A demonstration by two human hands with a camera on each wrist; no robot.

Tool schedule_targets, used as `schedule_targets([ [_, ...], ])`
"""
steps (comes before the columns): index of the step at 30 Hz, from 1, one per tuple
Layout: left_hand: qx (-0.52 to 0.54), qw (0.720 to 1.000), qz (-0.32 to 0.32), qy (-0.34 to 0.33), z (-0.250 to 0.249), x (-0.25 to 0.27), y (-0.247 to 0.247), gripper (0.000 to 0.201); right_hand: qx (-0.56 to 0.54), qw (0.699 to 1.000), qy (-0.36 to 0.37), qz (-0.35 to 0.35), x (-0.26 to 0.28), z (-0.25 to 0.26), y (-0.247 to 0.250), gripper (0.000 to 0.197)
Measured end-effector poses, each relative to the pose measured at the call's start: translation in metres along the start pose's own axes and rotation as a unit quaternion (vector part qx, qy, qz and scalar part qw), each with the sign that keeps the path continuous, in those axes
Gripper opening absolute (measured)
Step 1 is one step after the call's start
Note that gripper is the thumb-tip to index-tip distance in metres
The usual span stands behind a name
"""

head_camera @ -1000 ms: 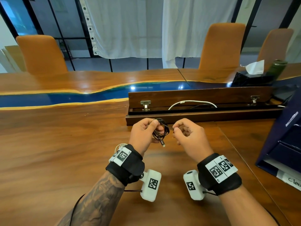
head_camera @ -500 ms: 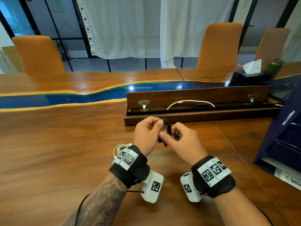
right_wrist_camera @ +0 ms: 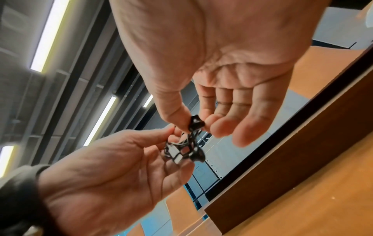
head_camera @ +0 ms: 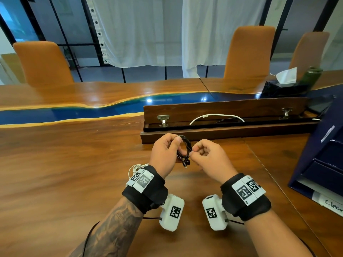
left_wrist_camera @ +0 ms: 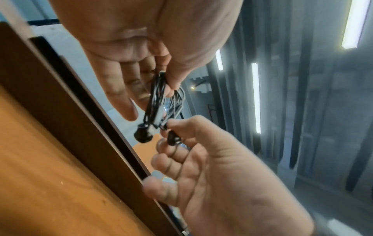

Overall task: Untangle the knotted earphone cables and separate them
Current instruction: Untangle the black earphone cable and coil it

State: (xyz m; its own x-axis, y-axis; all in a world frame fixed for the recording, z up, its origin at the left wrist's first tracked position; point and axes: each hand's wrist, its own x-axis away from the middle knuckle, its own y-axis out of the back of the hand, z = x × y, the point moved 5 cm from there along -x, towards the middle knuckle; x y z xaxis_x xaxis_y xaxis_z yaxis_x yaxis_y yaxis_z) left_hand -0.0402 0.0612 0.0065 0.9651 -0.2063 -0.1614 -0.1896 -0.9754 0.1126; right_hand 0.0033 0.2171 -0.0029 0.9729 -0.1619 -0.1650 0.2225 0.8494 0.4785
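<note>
The left hand (head_camera: 164, 154) pinches the coiled black earphone cable (head_camera: 184, 151) between thumb and fingers, held in the air above the bench (head_camera: 65, 173), short of its far edge. The right hand (head_camera: 211, 160) pinches one black earbud (right_wrist_camera: 195, 122) at the bundle's lower end.
</note>
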Motion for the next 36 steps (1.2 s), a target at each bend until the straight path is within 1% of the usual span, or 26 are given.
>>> schedule_targets([
  [2, 0.026, 1.0, 0.003, 0.013, 0.004, -0.001, 0.0, 0.02, 0.007, 1.0, 0.011, 0.002, 0.001, 0.001, 0.0, 0.01],
  [4, 0.036, 0.999, 0.004, 0.01, 0.005, -0.001, 0.0, 0.02, -0.01, 1.0, 0.004, 0.01, 0.003, 0.002, -0.001, 0.011],
  [6, 0.041, 0.999, 0.006, 0.007, 0.004, -0.002, 0.0, 0.02, -0.064, 0.997, -0.024, 0.028, 0.005, 0.001, -0.004, 0.01],
  [9, 0.054, 0.998, 0.011, 0.006, 0.001, -0.003, 0.0, 0.019, -0.162, 0.982, -0.065, 0.072, 0.007, 0.001, -0.01, 0.011],
  [12, 0.06, 0.998, 0.01, 0.001, 0.0, -0.004, 0.001, 0.02, -0.195, 0.974, -0.072, 0.09, 0.008, 0.004, -0.01, 0.011],
  [14, 0.064, 0.998, 0.007, 0.007, 0.001, -0.005, 0.003, 0.021, -0.172, 0.98, -0.057, 0.076, 0.007, 0.003, -0.008, 0.011],
  [15, 0.067, 0.998, 0.005, 0.012, 0.002, -0.006, 0.004, 0.021, -0.143, 0.987, -0.044, 0.061, 0.006, 0.003, -0.006, 0.01],
  [18, 0.065, 0.998, 0.001, 0.022, 0.009, -0.009, 0.008, 0.021, -0.053, 0.999, 0.003, 0.001, 0.003, 0.005, 0.006, 0.008],
  [19, 0.064, 0.998, 0.002, 0.029, 0.012, -0.009, 0.008, 0.02, -0.044, 0.999, 0.013, -0.011, 0.002, 0.006, 0.01, 0.009],
  [21, 0.077, 0.995, 0.015, 0.054, 0.02, -0.01, 0.006, 0.02, -0.045, 0.999, 0.013, -0.01, -0.001, 0.004, 0.013, 0.009],
  [24, 0.117, 0.988, 0.041, 0.095, 0.031, -0.012, 0.0, 0.02, -0.052, 0.999, -0.004, 0.011, -0.004, -0.003, 0.009, 0.006],
  [26, 0.125, 0.983, 0.052, 0.126, 0.041, -0.016, -0.006, 0.022, -0.062, 0.998, -0.015, 0.013, -0.007, -0.012, 0.008, 0.004],
  [28, 0.096, 0.983, 0.054, 0.148, 0.054, -0.021, -0.011, 0.024, -0.05, 0.998, -0.031, 0.012, -0.01, -0.025, 0.009, 0.004],
  [30, 0.042, 0.986, 0.051, 0.156, 0.066, -0.026, -0.018, 0.026, -0.005, 0.998, -0.057, 0.015, -0.012, -0.039, 0.009, 0.004],
  [32, 0.007, 0.983, 0.048, 0.179, 0.08, -0.029, -0.023, 0.025, 0.032, 0.995, -0.09, 0.035, -0.014, -0.052, 0.005, 0.004],
  [34, 0.002, 0.978, 0.041, 0.202, 0.09, -0.029, -0.027, 0.023, 0.031, 0.99, -0.124, 0.063, -0.016, -0.063, 0.0, 0.005],
  [36, -0.011, 0.978, 0.029, 0.208, 0.092, -0.03, -0.031, 0.024, 0.02, 0.986, -0.147, 0.079, -0.018, -0.069, -0.003, 0.008],
])
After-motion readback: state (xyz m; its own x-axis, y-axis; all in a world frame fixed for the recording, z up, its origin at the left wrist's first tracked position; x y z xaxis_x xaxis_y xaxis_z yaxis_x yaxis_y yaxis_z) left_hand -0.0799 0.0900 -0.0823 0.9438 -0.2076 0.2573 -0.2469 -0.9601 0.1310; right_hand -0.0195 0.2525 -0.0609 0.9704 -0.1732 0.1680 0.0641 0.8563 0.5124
